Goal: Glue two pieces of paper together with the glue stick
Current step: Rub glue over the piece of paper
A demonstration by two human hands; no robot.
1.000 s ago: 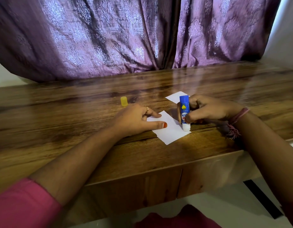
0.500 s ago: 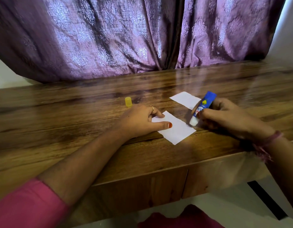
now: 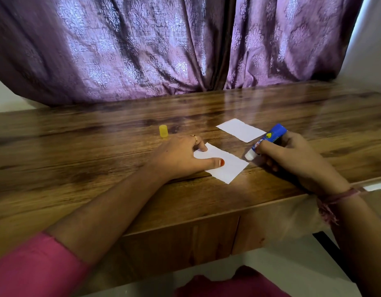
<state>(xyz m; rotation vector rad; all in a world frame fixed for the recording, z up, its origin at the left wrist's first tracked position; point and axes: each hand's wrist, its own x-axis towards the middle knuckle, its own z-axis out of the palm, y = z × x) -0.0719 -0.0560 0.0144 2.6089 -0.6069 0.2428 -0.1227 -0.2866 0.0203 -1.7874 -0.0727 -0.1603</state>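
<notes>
The glue stick [image 3: 265, 142] is lying tilted in the grip of the right hand [image 3: 296, 161], whose fingers are curling round its blue barrel, with the white glue end pointing down just beside the right corner of the near paper [image 3: 225, 166], close to the table's front edge; whether the glue is touching the sheet or the wood I cannot tell. The left hand [image 3: 176, 157] is pressing that sheet flat with thumb and a fingertip, fingers extended, clenching nothing; the second paper [image 3: 241, 130] is lying apart, further back. Judging from this, glue could be smearing onto the table [image 3: 78, 159] if the tip is running off the paper's edge; the light sheet could be dragging or creasing if the left hand is easing off; the torn near edge could be lifting. As for containers, the stick's tube is holding white glue pushed out past its rim; its yellow cap [image 3: 163, 131] is standing off it, left of the papers, so the glue could be drying.
</notes>
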